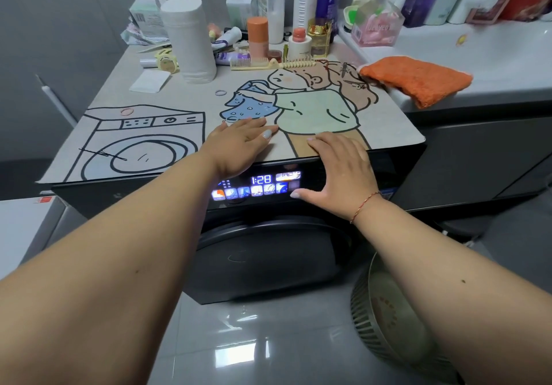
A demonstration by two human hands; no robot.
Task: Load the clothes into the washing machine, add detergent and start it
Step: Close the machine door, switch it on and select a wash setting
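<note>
While the left hand (239,142) lay flat with fingers spread on the cartoon mat (167,91), the right hand (340,166), spread too, thumbed the washing machine (268,259) panel beside "1:28" (261,179).

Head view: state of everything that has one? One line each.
washer door: closed
control panel: lit, display reads 1:28
left hand: open, flat on the cover mat
right hand: open, fingers over the top edge, thumb at the panel
orange cloth: folded, on the counter edge
laundry basket: on the floor, contents unclear
</note>
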